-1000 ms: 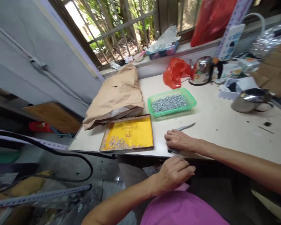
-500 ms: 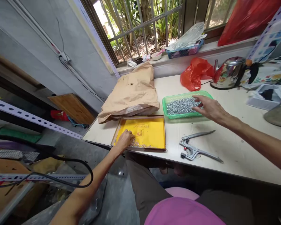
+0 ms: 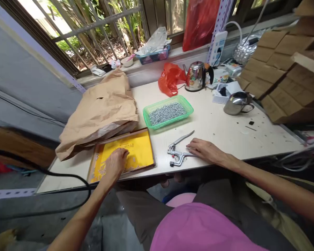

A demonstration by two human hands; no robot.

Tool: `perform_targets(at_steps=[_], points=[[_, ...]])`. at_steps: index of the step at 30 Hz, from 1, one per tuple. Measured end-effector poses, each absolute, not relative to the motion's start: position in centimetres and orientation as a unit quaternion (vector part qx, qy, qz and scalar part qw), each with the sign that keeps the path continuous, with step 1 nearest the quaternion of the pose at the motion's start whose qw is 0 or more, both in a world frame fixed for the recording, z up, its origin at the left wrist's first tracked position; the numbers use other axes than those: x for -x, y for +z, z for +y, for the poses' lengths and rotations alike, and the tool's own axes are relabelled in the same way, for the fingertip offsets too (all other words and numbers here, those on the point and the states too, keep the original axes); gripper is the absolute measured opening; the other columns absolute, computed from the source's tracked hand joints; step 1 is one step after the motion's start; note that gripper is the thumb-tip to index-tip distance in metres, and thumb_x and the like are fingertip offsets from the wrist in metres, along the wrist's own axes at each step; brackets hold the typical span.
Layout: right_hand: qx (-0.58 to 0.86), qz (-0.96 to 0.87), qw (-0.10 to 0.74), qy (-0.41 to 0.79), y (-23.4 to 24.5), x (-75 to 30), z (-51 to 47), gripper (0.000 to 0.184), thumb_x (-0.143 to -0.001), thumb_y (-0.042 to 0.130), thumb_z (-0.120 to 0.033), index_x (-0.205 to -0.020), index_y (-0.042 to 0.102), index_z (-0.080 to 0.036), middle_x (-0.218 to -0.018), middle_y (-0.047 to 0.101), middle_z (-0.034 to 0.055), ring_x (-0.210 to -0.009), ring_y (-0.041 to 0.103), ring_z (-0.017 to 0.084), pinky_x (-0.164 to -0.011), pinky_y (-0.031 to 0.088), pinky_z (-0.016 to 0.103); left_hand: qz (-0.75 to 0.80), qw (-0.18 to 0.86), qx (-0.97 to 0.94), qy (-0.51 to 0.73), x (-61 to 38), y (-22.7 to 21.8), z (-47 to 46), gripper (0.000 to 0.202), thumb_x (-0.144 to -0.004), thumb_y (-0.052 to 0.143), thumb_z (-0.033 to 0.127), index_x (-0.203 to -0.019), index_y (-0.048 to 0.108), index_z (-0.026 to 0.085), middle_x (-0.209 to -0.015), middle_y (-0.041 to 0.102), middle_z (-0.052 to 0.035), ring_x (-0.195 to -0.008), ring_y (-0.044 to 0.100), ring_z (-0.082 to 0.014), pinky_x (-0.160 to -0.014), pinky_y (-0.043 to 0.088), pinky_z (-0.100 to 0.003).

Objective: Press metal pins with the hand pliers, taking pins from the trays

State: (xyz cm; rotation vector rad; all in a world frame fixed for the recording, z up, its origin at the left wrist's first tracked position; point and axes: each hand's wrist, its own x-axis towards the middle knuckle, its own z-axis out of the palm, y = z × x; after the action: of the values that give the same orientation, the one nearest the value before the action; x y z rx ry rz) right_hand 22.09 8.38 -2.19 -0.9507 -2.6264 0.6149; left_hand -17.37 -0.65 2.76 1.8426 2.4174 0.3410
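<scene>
My left hand (image 3: 117,161) is over a shallow box (image 3: 154,153) lined with a yellow sheet. Its fingers are curled together, and whatever they hold is hidden. Small shiny metal pieces (image 3: 102,169) lie in the box beside that hand. On the table to the right, my right hand (image 3: 208,150) is closed over the lower handle of grey metal snap pliers (image 3: 178,153), covering the handle's end. The pliers lie flat with their handles spread. Behind them stands a green plastic basket (image 3: 149,126) holding many small silvery metal pieces (image 3: 167,113).
A large brown paper bag (image 3: 102,111) lies behind the box. Toward the window are a red plastic bag (image 3: 170,78) and a steel kettle (image 3: 195,77). A small metal pot (image 3: 237,103) and stacked cardboard (image 3: 285,76) are at right. A black cable (image 3: 75,176) hangs at left.
My right hand has left the green basket and come down onto the pliers' handle. My left hand remains at the yellow-lined box, fingers curled. The view has swung to the right.
</scene>
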Motion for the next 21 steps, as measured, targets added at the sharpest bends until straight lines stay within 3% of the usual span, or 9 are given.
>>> perform_targets(at_steps=[2,5,9,14,21], points=[[0.352,-0.898,0.149,0.217,-2.7,-22.9,7.7,0.030,-0.097,0.039,-0.027,-0.110,0.065,-0.018,-0.103,0.062,0.0098,-0.093,0.062,0.020,-0.084,0.050,0.033,0.800,0.122,-0.559,0.184,15.3,2.6,0.7,0.017,-0.082,0.055,0.032,-0.084,0.064,0.018,-0.083,0.069,-0.0063,-0.071,0.064,-0.0199,-0.065,0.046,-0.028],[0.364,-0.887,0.168,0.230,-3.1,-23.4,6.9,0.030,-0.098,0.039,-0.029,-0.110,0.065,-0.018,-0.105,0.062,0.0098,-0.093,0.061,0.019,-0.084,0.049,0.032,0.758,0.337,-0.457,0.322,11.3,2.3,1.9,0.026,-0.075,0.064,0.039,-0.084,0.061,0.015,-0.073,0.067,-0.0033,-0.058,0.062,-0.0142,-0.060,0.050,-0.026],[0.341,-0.897,0.174,0.221,-3.4,-23.4,6.1,0.028,-0.097,0.043,-0.030,-0.110,0.065,-0.017,-0.102,0.061,0.0106,-0.096,0.058,0.021,-0.085,0.047,0.033,0.673,0.532,-0.376,0.351,5.3,1.8,1.7,0.040,-0.061,0.079,0.037,-0.087,0.063,0.012,-0.071,0.068,-0.0039,-0.056,0.060,-0.0109,-0.056,0.050,-0.023],[0.349,-0.898,0.178,0.201,-3.8,-23.3,5.8,0.028,-0.097,0.042,-0.026,-0.108,0.067,-0.017,-0.097,0.060,0.0105,-0.091,0.055,0.020,-0.083,0.045,0.034,0.679,0.556,-0.347,0.332,1.8,0.4,1.3,0.039,-0.057,0.084,0.039,-0.076,0.064,0.010,-0.064,0.066,-0.0030,-0.046,0.052,-0.0069,-0.043,0.042,-0.019],[0.370,-0.896,0.171,0.177,-4.1,-23.2,5.6,0.027,-0.097,0.043,-0.025,-0.107,0.067,-0.017,-0.098,0.059,0.0101,-0.093,0.052,0.021,-0.084,0.042,0.033,0.716,0.528,-0.344,0.301,1.2,-0.9,1.7,0.040,-0.057,0.081,0.046,-0.068,0.063,0.011,-0.041,0.046,0.0063,-0.033,0.035,-0.0041,-0.034,0.025,-0.018]])
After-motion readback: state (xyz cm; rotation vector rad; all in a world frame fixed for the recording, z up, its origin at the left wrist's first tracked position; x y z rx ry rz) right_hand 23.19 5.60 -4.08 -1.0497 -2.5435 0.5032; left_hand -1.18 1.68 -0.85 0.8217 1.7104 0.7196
